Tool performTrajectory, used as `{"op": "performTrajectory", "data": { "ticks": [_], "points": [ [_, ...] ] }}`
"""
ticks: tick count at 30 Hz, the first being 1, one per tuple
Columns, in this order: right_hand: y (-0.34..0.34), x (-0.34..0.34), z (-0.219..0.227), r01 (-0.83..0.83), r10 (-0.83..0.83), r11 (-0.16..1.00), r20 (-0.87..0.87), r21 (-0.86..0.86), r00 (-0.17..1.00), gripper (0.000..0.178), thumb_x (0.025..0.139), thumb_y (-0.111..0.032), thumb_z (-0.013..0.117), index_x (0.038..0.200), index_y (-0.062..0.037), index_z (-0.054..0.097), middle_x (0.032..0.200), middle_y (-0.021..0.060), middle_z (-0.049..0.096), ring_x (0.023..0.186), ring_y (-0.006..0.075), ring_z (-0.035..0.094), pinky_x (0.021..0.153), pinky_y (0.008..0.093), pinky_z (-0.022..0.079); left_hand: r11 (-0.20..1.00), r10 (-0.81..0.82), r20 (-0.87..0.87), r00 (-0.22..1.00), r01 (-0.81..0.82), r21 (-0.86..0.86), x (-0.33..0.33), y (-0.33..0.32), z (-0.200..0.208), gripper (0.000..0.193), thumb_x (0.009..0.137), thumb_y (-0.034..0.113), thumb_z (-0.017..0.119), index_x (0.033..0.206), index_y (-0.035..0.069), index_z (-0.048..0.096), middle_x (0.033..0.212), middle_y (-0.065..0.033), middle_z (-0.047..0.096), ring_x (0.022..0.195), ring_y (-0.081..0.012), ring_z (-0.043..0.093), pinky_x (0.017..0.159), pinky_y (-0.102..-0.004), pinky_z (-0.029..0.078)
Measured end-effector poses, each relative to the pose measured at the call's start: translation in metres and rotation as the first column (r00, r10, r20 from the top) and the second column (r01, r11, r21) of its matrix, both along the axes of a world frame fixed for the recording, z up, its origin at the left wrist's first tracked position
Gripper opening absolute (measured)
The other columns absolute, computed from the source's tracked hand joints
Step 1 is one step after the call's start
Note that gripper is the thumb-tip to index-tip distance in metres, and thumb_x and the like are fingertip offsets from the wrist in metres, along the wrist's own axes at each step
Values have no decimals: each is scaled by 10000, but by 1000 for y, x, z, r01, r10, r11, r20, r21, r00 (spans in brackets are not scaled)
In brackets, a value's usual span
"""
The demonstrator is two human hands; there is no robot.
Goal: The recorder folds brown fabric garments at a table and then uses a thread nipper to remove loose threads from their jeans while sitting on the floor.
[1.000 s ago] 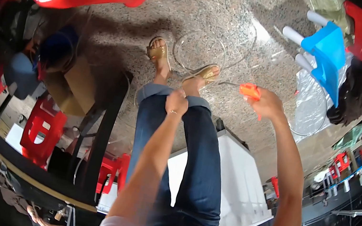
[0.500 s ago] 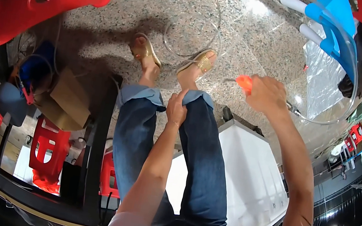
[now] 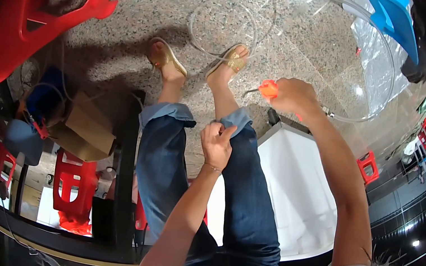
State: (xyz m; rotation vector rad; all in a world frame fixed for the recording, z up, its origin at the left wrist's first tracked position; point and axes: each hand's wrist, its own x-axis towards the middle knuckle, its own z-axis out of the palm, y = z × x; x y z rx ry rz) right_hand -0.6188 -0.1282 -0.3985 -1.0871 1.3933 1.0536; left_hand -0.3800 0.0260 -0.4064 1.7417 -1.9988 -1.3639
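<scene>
My right hand [image 3: 295, 95] is closed around an orange air blow gun [image 3: 268, 89]. Its thin dark nozzle points left, over the floor. Behind the hand a clear hose [image 3: 360, 121] with a metal fitting leads away and loops up to the right. My left hand [image 3: 215, 145] rests over the right leg of my jeans [image 3: 247, 196], just below the rolled cuff [image 3: 237, 119]. Its fingers are curled in with the thumb up, and whatever they might hold is hidden.
A red plastic chair [image 3: 69, 28] stands at upper left. A white box-like container [image 3: 299, 194] is beside my right leg. An open cardboard box [image 3: 90, 125] sits at left by a black frame [image 3: 124, 197]. Looped hose [image 3: 191, 21] lies near my sandals [image 3: 231, 62]; clear plastic sheeting [image 3: 376, 65] lies at upper right.
My right hand has moved left with the air blow gun, and more of its nozzle shows. The left hand has turned and shifted slightly right and down along the jeans. The view has tilted.
</scene>
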Motion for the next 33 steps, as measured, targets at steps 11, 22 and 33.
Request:
{"op": "performTrajectory", "data": {
  "ticks": [11, 22, 33],
  "points": [
    [24, 11, 55, 129, -133, 985, 31, 115, 991, 323, 750, -344, 673, 929, -77, 713, 925, 145, 710, 895, 294, 693, 779, 411, 544, 982, -152, -111, 982, 163, 98, 2, 10, 38, 320, 633, -86, 606, 882, 98, 685, 770, -85, 502, 759, -291, 520, 681, -392, 452],
    [53, 18, 60, 89, -88, 996, 57, -16, 995, 366, 772, -388, 686, 947, -67, 702, 917, 175, 697, 879, 339, 679, 775, 439, 532, 941, -217, -299, 929, 280, 189, 14, 3, 62, 291, 650, -109, 596, 862, 79, 661, 787, -99, 510, 793, -315, 526, 717, -404, 455],
    [42, 3, 113, 261, -269, 947, -19, -189, 963, 354, 777, -376, 658, 945, -66, 694, 914, 174, 698, 882, 341, 680, 783, 446, 534, 739, 419, -52, 906, -307, 599, -3, -12, 51, 239, 840, 69, 631, 1073, 16, 628, 751, -59, 555, 669, -142, 535, 646, -297, 447]
  ]
}}
